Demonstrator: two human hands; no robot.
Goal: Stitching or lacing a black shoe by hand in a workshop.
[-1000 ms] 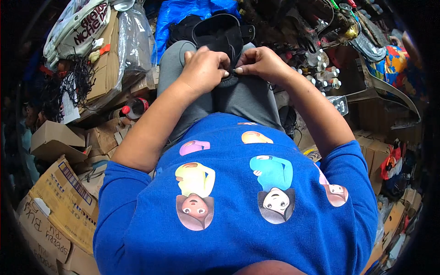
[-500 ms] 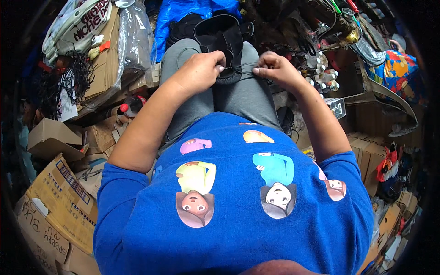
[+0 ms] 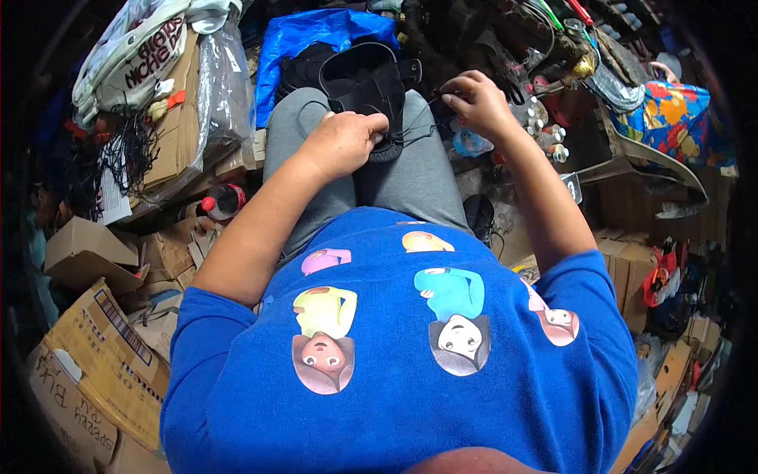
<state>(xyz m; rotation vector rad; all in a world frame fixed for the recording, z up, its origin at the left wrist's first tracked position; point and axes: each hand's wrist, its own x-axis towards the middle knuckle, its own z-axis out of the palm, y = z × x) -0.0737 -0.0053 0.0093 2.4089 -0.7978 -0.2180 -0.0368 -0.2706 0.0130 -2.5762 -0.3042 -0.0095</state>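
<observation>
A black shoe or boot (image 3: 371, 87) with an opening at its far end rests on my lap, between my grey-trousered knees. My left hand (image 3: 347, 142) is closed on its near left edge, thumb and fingers pinched together; exactly what lies between the fingertips is hidden. Thin black cord (image 3: 418, 136) trails from the shoe's near end toward the right. Off to the right of the shoe, raised and apart from it, my right hand (image 3: 480, 103) has its thumb and fingers pinched on the dark cord, which is hard to see against the background.
A blue plastic sheet (image 3: 276, 47) and dark material lie beyond my knees. At left are cardboard boxes (image 3: 91, 253), a red-capped bottle (image 3: 227, 201) and hanging black cords (image 3: 130, 154). Several small white-capped bottles (image 3: 553, 142) and a colourful bag (image 3: 679, 118) are at right.
My right hand has moved up and away from the shoe, drawing the cord out. The left hand stays at the shoe. The whole view has shifted slightly.
</observation>
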